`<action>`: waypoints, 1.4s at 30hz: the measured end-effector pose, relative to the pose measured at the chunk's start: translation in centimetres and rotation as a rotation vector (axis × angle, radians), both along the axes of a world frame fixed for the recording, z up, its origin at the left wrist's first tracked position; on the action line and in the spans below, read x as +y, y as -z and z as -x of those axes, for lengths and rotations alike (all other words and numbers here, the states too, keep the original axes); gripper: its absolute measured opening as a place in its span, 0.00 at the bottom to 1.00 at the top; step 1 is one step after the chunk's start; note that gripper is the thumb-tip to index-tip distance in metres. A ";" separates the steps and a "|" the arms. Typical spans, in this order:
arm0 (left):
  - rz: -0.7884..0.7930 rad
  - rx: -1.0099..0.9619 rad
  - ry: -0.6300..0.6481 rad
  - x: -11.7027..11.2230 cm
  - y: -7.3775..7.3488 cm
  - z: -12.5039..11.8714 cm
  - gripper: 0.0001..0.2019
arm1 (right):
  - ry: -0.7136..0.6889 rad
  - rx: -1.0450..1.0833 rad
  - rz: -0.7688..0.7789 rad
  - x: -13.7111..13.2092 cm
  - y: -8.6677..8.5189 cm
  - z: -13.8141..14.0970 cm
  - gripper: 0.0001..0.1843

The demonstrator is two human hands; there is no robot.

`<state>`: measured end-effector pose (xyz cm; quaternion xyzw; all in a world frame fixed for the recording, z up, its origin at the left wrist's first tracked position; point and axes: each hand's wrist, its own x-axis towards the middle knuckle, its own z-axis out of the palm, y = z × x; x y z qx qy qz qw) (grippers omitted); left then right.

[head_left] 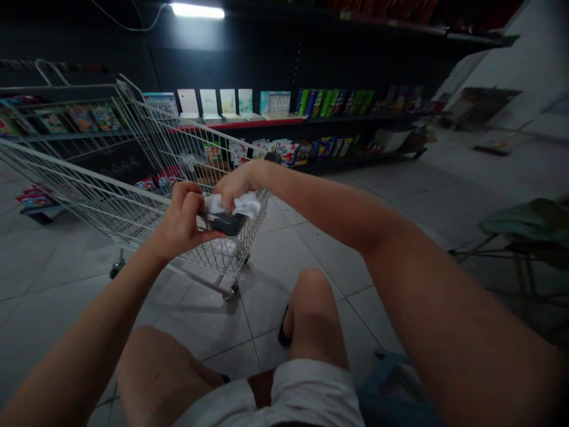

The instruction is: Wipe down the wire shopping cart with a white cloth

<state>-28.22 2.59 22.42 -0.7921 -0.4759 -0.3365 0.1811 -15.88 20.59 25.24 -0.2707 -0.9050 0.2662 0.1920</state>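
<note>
My left hand (182, 220) is closed round a dark phone (227, 223), held flat in front of me. My right hand (237, 182) is closed on a crumpled white tissue (242, 204) and presses it onto the top of the phone. Both hands hover just in front of the near corner of a wire shopping cart (133, 201). I am seated, with my bare knees and white shorts showing at the bottom of the view.
Dark shelves (284, 121) with books and colourful packs run along the back wall. A green folding chair (528, 228) stands at the right. A blue stool edge (386, 379) shows under me. The floor is grey tile (333, 249).
</note>
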 end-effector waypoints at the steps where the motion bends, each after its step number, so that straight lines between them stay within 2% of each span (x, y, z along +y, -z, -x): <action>1: -0.003 0.001 -0.002 -0.1 -0.1 0.0 0.31 | -0.091 -0.123 0.075 -1.0 -0.1 -0.5 0.04; 3: 0.012 0.005 0.002 -0.2 -0.2 0.1 0.31 | -0.301 -0.320 0.223 -3.0 -0.8 -2.0 0.06; 4: 0.029 0.007 0.007 -0.4 -0.3 0.2 0.30 | -0.358 -0.320 0.269 -3.8 -1.4 -3.0 0.07; 5: 0.045 0.011 0.012 -0.5 -0.4 0.3 0.30 | -0.367 -0.257 0.291 -4.4 -2.1 -4.2 0.08; 7: 0.076 0.021 0.014 -0.9 -0.7 0.6 0.30 | -0.284 -0.023 0.271 -5.4 -3.3 -6.7 0.11; 9: 0.119 0.042 -0.006 -1.4 -1.3 0.6 0.30 | -0.207 0.201 0.158 -6.5 -3.2 -8.8 0.14; 10: 0.158 0.065 -0.030 -1.7 -1.7 0.4 0.30 | -0.195 0.280 0.064 -7.1 -2.5 -9.6 0.15; 13: 0.376 0.222 -0.112 -2.7 -3.5 -1.1 0.30 | -0.225 0.344 -0.289 -8.0 1.4 -11.2 0.14; 15: 0.544 0.364 -0.159 -3.0 -4.7 -2.9 0.30 | -0.174 0.322 -0.444 -7.1 4.5 -11.8 0.19; 17: 0.651 0.471 -0.232 -2.9 -5.6 -4.9 0.28 | 0.065 0.358 -0.474 -4.9 7.0 -12.1 0.24; 19: 0.698 0.505 -0.305 -2.1 -6.0 -6.6 0.26 | 0.411 0.473 -0.416 -3.0 8.8 -11.8 0.28; 20: 0.709 0.496 -0.323 -1.5 -6.1 -7.3 0.26 | 0.539 0.545 -0.384 -2.6 9.6 -11.3 0.29; 21: 0.718 0.470 -0.325 -0.9 -6.1 -7.8 0.26 | 0.608 0.619 -0.362 -2.8 10.4 -10.5 0.30; 22: 0.730 0.434 -0.310 -0.2 -6.1 -8.2 0.26 | 0.620 0.687 -0.354 -3.5 11.5 -9.5 0.30; 24: 0.764 0.357 -0.250 0.9 -5.8 -8.5 0.23 | 0.538 0.790 -0.372 -6.4 14.4 -7.1 0.30; 27: 0.784 0.296 -0.207 1.6 -5.5 -8.4 0.20 | 0.550 0.815 -0.339 -11.8 20.7 -4.3 0.24; 30: 0.779 0.297 -0.241 1.2 -5.4 -8.1 0.19 | 0.568 0.822 -0.252 -15.1 26.6 -3.7 0.19; 32: 0.787 0.291 -0.260 1.0 -5.4 -8.0 0.19 | 0.534 0.832 -0.198 -15.3 28.3 -4.6 0.17; 33: 0.789 0.287 -0.269 0.9 -5.4 -7.9 0.19 | 0.525 0.828 -0.182 -14.9 28.1 -5.4 0.16; 35: 0.784 0.283 -0.278 0.8 -5.5 -7.9 0.19 | 0.571 0.834 -0.182 -13.0 25.7 -7.3 0.18; 37: 0.769 0.289 -0.274 0.7 -5.5 -8.0 0.20 | 0.649 0.877 -0.235 -10.2 21.5 -9.1 0.23; 39: 0.761 0.298 -0.266 0.7 -5.4 -7.9 0.20 | 0.603 0.882 -0.285 -7.4 17.0 -10.2 0.29; 41: 0.765 0.300 -0.256 0.6 -5.4 -7.9 0.20 | 0.552 0.817 -0.293 -5.3 14.0 -10.4 0.30; 42: 0.769 0.298 -0.252 0.6 -5.3 -7.9 0.20 | 0.550 0.771 -0.285 -4.7 13.2 -10.1 0.31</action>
